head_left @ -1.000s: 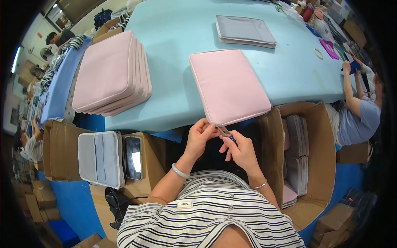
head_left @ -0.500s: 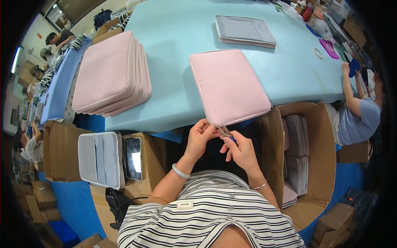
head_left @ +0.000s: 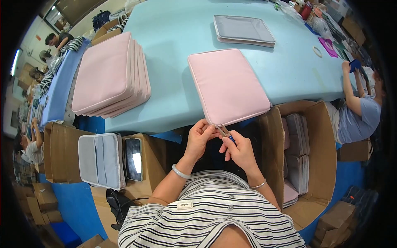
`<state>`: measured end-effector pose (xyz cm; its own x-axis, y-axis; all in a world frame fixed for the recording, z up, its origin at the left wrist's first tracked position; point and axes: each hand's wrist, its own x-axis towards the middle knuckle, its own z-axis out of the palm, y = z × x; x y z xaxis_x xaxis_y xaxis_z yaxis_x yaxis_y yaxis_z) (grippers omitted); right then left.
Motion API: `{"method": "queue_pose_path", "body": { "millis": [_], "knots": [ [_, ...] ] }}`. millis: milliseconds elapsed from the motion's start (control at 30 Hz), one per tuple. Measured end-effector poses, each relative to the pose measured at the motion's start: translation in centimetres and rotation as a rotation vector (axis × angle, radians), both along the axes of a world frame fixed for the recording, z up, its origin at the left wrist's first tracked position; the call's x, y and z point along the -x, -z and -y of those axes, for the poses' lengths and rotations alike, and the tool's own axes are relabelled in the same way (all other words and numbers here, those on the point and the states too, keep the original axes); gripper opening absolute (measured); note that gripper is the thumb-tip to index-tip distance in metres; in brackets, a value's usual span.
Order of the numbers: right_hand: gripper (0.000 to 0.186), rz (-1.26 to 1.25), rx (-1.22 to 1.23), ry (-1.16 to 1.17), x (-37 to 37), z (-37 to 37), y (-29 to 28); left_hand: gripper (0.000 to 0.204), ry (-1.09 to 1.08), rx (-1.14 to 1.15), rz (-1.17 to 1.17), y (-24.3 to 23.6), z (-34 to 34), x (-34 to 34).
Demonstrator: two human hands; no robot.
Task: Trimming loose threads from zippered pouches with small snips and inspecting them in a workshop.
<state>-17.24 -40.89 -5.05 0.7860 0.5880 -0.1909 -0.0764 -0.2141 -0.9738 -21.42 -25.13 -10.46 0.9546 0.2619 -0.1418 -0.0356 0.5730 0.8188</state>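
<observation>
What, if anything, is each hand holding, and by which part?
The left hand pinches at the near left corner of the pink case, the exact grip unclear. The right hand holds metal snips by their blue handle.

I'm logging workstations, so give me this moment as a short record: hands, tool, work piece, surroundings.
Left hand: pinching at near corner of pink case
Right hand: holding small snips
Snips: blades by that corner; exact contact unclear
Pink case: lying at near edge of light-blue table
Table, left: stack of pink cases
Table, far side: gray-faced case
Person's right: open carton holding cases
</observation>
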Motion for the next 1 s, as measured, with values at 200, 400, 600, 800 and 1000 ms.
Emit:
{"method": "queue_pose_path", "body": {
  "millis": [200, 400, 600, 800, 1000],
  "knots": [
    [0.013, 0.163, -0.073, 0.038, 0.2, -0.4, 1.3, 0.021, 0.009, -0.004, -0.002, 0.1, -0.1, 0.0],
    [0.013, 0.204, -0.128, 0.084, -0.4, -0.5, 1.1, 0.024, -0.015, -0.026, -0.054, 0.3, 0.0, 0.2],
    [0.012, 0.163, -0.049, 0.04, -0.5, -0.5, 1.7, 0.025, -0.07, -0.052, -0.063, 0.6, -0.9, 0.0],
    [0.014, 0.141, 0.0, 0.007, -0.4, -1.2, 1.7, 0.023, -0.06, -0.017, -0.036, 1.0, -0.8, 0.0],
    [0.016, 0.155, 0.026, -0.001, -0.5, -1.3, 1.7, 0.023, -0.06, -0.015, -0.032, 1.1, -0.9, 0.1]
  ]
}}
